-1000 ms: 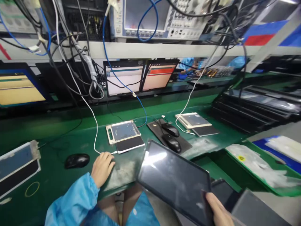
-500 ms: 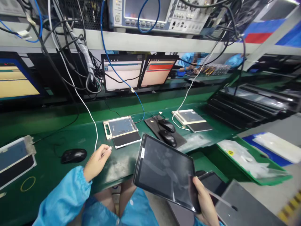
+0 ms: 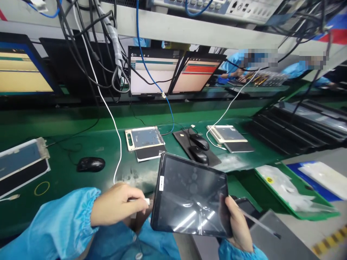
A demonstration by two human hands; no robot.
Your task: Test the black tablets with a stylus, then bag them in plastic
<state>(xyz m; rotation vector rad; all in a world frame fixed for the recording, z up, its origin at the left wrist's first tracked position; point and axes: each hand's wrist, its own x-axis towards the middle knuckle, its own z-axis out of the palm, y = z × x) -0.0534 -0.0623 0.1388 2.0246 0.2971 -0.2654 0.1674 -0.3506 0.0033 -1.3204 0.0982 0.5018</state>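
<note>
While the right hand [image 3: 240, 227] grips the tablet [image 3: 193, 196], the left hand [image 3: 118, 204] pinches a white plug [image 3: 146, 201] beside its edge.

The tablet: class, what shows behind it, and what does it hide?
Beyond the tablet, held by the right hand, show the green bench and a mouse pad bearing two black mice. The tablet's back and anything directly behind it are covered.

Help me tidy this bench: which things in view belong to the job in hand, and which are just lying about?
In the job:
tablet, held by the right hand
white plug, held by the left hand
white cable running down to that hand

Apparently just lying about:
black mouse at left
yellow ring
two mice on a dark pad
</note>
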